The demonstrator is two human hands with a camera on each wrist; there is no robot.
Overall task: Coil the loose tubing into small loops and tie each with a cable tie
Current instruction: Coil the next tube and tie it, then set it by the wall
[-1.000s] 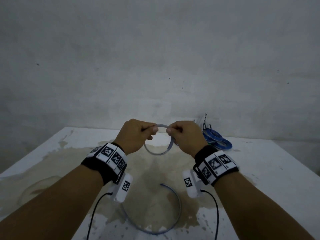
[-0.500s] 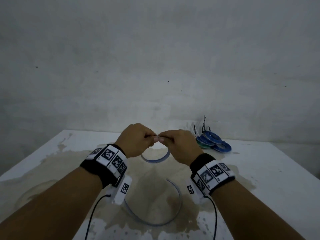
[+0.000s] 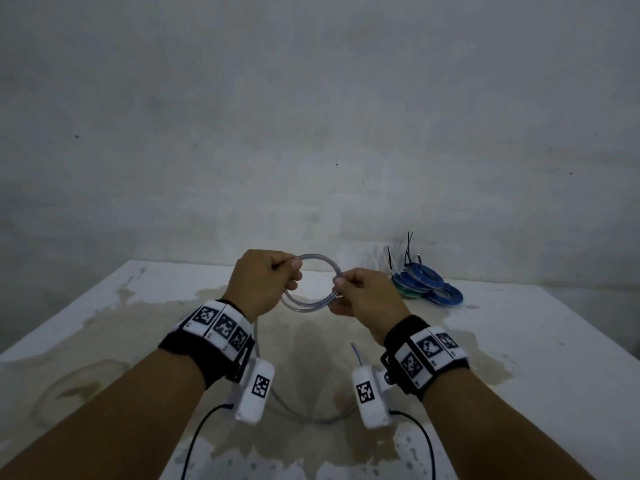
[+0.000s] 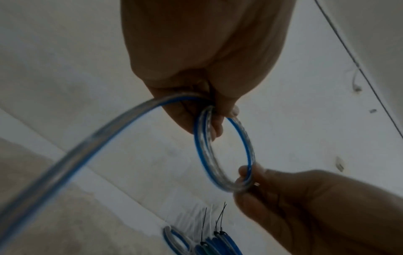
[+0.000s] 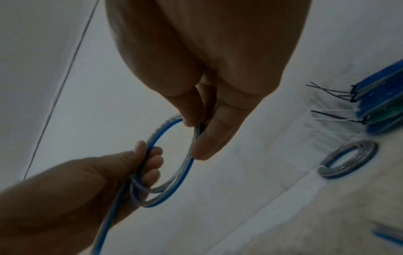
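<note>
Both hands up over the table (image 3: pixel 519 341): left hand (image 3: pixel 263 285) and right hand (image 3: pixel 367 296) each pinch the tube (image 3: pixel 311 303), looped between them. Tied coils (image 3: pixel 426 282) lie just right. Wrist views reveal its blue stripe.

Both hands raised, left hand (image 3: pixel 263 284) and right hand (image 3: pixel 367 296) fingers pinched.

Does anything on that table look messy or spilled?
Yes. The white table carries a wide brownish stain spreading under both hands, like a dried spill, with speckled patches near the front edge. The pile of tied coils at the back right looks tidy; their cable tie tails stick up untrimmed.
</note>
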